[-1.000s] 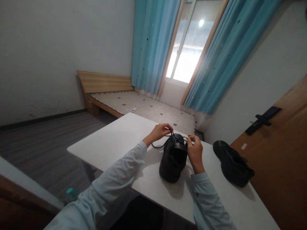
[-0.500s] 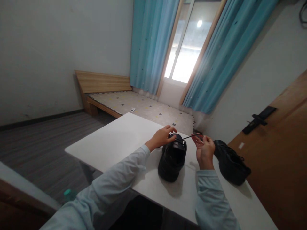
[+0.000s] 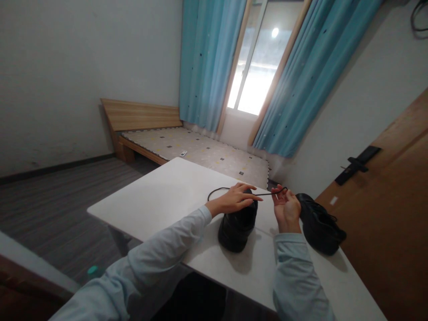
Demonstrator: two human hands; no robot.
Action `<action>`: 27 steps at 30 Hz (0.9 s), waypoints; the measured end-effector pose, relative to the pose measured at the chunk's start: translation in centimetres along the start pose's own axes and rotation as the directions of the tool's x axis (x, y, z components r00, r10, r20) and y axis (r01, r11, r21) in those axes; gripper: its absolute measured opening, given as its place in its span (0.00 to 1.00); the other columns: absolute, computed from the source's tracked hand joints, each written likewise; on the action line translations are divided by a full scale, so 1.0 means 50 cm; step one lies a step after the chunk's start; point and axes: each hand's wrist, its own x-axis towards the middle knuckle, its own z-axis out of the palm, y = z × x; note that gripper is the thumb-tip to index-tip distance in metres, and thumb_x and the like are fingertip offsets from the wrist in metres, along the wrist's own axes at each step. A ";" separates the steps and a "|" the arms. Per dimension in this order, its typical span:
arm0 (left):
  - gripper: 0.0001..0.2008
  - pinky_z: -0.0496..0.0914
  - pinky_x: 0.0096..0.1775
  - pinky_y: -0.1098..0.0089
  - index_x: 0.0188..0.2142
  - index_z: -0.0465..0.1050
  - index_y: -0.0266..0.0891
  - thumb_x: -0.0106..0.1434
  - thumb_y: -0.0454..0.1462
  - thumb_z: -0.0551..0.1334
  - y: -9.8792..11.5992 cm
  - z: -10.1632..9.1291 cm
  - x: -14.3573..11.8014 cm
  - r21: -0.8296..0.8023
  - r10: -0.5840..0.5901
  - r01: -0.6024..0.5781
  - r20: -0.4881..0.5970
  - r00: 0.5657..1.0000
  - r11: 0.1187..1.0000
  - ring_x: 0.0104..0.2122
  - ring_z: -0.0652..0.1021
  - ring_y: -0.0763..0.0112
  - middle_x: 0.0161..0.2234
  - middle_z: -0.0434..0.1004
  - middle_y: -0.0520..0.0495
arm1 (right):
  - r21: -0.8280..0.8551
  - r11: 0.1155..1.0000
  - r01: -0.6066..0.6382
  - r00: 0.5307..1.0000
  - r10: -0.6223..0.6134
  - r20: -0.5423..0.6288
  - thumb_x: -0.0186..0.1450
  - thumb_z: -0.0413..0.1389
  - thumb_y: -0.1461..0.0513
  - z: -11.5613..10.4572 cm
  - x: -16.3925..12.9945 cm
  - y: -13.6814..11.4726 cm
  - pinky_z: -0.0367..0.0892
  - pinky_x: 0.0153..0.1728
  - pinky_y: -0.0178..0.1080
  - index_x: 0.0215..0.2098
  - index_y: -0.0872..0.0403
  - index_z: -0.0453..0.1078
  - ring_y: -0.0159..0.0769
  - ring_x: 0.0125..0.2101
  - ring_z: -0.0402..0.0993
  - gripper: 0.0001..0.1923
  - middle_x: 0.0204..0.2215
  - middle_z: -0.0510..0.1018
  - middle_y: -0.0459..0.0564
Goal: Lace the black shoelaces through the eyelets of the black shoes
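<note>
A black shoe (image 3: 236, 232) stands on the white table (image 3: 157, 196), its heel end towards me. My left hand (image 3: 232, 198) lies over the shoe's upper part with its fingers stretched out, hiding the tongue and lacing. From there a dark shoelace (image 3: 265, 194) runs taut to the right, where the thumb and fingers of my right hand (image 3: 287, 208) pinch it. Another length of lace curves out to the left, behind my left hand. The second black shoe (image 3: 321, 225) rests just right of my right hand, with its laces on.
Beyond the table is a bed (image 3: 197, 145) with a small white object (image 3: 183, 153) on it. A wooden door (image 3: 384, 209) with a black handle stands close on the right. Blue curtains (image 3: 214, 67) frame the window. A green-capped item (image 3: 93, 271) is low at left.
My left hand has moved right across the shoe, its fingers now extended over the lacing. A curve of lace now shows to its left. My right hand still holds the shoelace.
</note>
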 end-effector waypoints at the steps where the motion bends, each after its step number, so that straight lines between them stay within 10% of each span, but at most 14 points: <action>1: 0.17 0.54 0.59 0.60 0.50 0.72 0.50 0.67 0.39 0.49 0.000 0.002 -0.001 0.012 -0.014 0.014 0.008 1.000 1.000 0.55 0.63 0.64 0.55 0.64 0.47 | -0.010 1.000 -0.006 1.000 0.006 0.007 0.64 0.51 0.64 0.000 -0.001 0.001 0.74 0.34 0.40 0.28 0.53 0.59 0.26 0.23 0.73 0.07 0.26 0.76 0.42; 27: 0.10 0.61 0.52 0.65 0.38 0.79 0.46 0.62 0.41 0.59 -0.051 -0.006 -0.007 0.032 0.006 -0.005 -0.030 1.000 0.999 0.46 0.69 0.65 0.44 0.72 0.45 | 0.053 0.998 0.026 0.990 -0.018 -0.140 0.62 0.49 0.66 -0.066 0.048 -0.081 0.64 0.22 0.31 0.23 0.53 0.56 0.23 0.15 0.62 0.10 0.18 0.64 0.36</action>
